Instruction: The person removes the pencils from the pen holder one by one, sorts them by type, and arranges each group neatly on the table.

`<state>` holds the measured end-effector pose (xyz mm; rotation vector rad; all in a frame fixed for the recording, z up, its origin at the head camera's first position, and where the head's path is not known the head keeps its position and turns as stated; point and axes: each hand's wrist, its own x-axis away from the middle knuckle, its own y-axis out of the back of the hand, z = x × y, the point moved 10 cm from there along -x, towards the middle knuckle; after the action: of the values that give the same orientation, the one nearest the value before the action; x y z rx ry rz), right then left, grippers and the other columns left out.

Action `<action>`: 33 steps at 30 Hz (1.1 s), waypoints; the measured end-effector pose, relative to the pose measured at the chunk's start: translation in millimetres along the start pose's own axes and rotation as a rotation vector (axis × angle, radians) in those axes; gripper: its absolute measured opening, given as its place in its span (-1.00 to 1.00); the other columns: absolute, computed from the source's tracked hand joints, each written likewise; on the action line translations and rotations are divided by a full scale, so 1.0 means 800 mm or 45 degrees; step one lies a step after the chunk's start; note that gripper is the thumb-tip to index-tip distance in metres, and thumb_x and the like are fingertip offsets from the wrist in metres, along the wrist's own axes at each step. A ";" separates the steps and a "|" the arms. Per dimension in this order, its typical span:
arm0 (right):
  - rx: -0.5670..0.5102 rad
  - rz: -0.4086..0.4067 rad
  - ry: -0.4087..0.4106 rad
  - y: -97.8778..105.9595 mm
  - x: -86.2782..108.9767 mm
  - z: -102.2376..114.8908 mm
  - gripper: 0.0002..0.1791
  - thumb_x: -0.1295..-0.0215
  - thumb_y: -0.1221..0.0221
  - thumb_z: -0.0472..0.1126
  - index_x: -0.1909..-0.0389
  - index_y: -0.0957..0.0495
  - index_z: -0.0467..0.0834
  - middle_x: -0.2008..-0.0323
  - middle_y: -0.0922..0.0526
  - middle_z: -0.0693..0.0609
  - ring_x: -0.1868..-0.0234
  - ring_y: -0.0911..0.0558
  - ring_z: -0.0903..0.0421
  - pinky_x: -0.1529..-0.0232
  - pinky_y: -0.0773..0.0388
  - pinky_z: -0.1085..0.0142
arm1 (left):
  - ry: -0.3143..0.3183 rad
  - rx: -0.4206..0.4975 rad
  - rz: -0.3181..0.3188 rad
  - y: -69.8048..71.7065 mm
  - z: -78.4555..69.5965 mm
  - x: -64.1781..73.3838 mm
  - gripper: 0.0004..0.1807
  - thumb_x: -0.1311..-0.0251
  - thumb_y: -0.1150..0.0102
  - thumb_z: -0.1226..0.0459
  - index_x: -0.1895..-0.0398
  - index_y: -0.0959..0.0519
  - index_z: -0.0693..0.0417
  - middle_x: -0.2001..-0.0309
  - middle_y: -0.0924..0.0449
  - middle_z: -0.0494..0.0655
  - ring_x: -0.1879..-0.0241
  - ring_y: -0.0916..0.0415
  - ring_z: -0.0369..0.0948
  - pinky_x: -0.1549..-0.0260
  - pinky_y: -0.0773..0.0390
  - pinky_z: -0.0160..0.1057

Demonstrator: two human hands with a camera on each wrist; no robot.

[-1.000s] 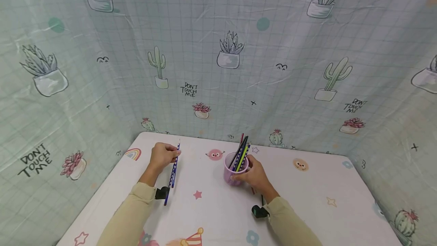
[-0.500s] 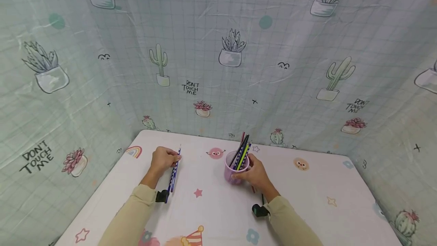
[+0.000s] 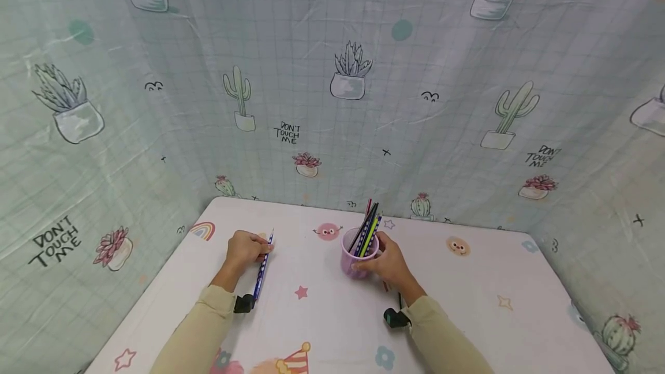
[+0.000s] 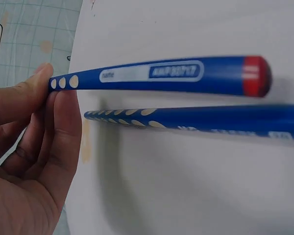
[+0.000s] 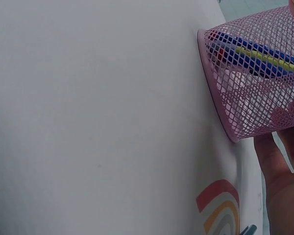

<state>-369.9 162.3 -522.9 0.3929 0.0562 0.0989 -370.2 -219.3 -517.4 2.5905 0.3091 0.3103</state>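
Observation:
My left hand (image 3: 246,251) pinches a blue pencil (image 4: 137,76) with pale oval dimples and a red end between thumb and fingers. Its sharpened tip points toward the back of the table in the head view. A second blue dimpled pencil (image 4: 210,121) lies right beside and below it; in the head view the two nearly line up. My right hand (image 3: 388,263) grips the side of a pink mesh pencil cup (image 3: 356,270), fingers and thumb curled round it. Upright in the cup lean several pencils and pens (image 3: 370,232), among them blue dimpled, yellow-green, black and red ones.
A white table (image 3: 322,322) with printed stars, flowers and faces lies under both hands. Behind and beside it hangs a cactus-print curtain (image 3: 384,120). Thin reddish and black sticks (image 3: 400,301) show partly hidden by the right forearm.
My left hand has moved slightly toward the table's front with its pencil, which now overlaps the second blue pencil. The right hand stays on the cup.

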 end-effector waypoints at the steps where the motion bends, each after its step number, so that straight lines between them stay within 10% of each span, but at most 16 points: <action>1: 0.005 -0.001 0.001 0.000 0.000 0.001 -0.07 0.22 -0.72 -0.15 -0.25 -0.48 -0.12 -0.22 -0.67 -0.09 -0.31 -0.62 -0.12 -0.39 -0.52 -0.11 | 0.005 0.004 -0.001 0.000 0.001 0.000 -0.84 -0.14 -0.51 0.38 0.31 -0.75 0.35 0.32 -0.76 0.14 0.57 -0.61 -0.28 0.53 -0.68 -0.36; 33: -0.019 -0.008 -0.010 0.000 -0.002 -0.003 -0.07 0.22 -0.71 -0.19 -0.25 -0.48 -0.14 -0.21 -0.67 -0.11 -0.29 -0.62 -0.10 -0.41 -0.50 -0.10 | 0.127 0.081 0.036 -0.003 0.033 0.000 -0.76 0.00 -0.59 0.40 0.33 -0.69 0.33 0.49 -0.64 -0.03 0.58 -0.58 -0.25 0.53 -0.70 -0.30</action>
<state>-371.6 162.8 -524.8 0.3783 0.0487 0.0912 -363.2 -229.2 -540.9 2.6486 0.3230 0.4475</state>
